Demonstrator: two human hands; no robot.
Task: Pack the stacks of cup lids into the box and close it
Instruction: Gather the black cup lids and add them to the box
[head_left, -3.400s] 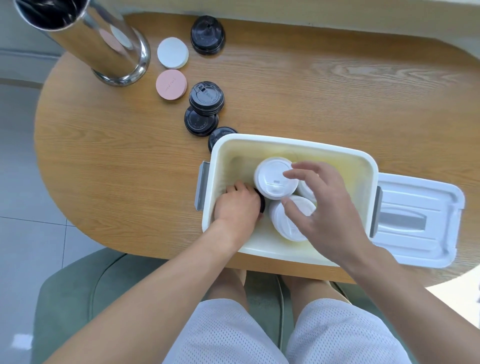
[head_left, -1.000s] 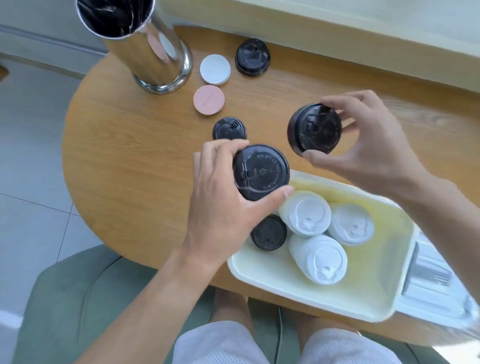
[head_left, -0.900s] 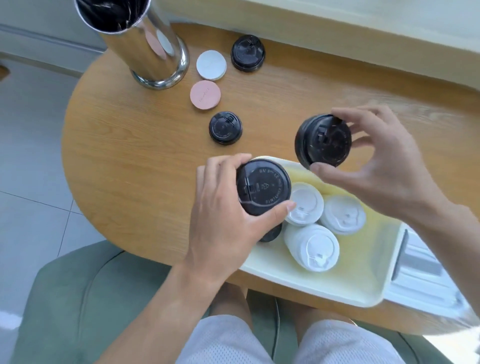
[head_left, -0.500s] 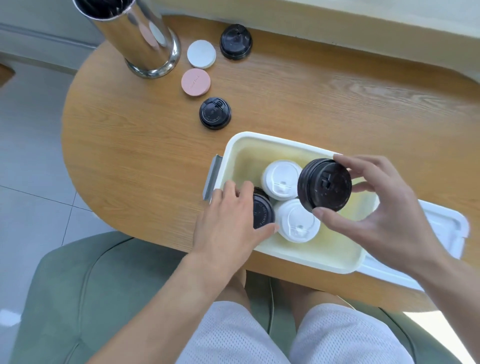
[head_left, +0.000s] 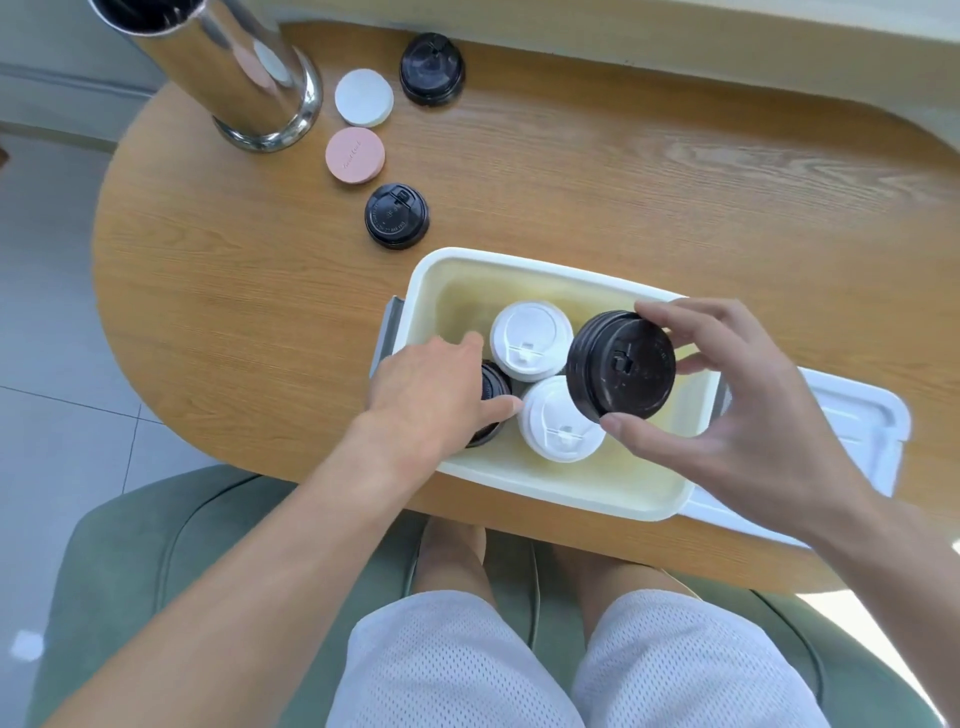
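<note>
A cream plastic box (head_left: 524, 273) stands open on the wooden table. Two white lid stacks stand inside it, one at the back (head_left: 530, 340) and one nearer me (head_left: 558, 421). My left hand (head_left: 431, 395) is down in the box's left end, wrapped around a black lid stack (head_left: 493, 387) that it mostly hides. My right hand (head_left: 727, 410) holds another black lid stack (head_left: 621, 366) tilted in the air above the box's middle. The box's white cover (head_left: 852, 431) lies flat to the right. Two more black stacks stay on the table, one near the box (head_left: 397, 214) and one far back (head_left: 432, 69).
A tall shiny metal cylinder (head_left: 228, 67) stands at the far left of the table (head_left: 623, 197). A white disc (head_left: 363, 97) and a pink disc (head_left: 355, 155) lie beside it. A green seat (head_left: 156, 561) is under me at the table's front edge.
Both hands brought black lid stacks from the table over the box. My left hand lowered its stack into the left end; my right hand's stack came down closer above the white stacks.
</note>
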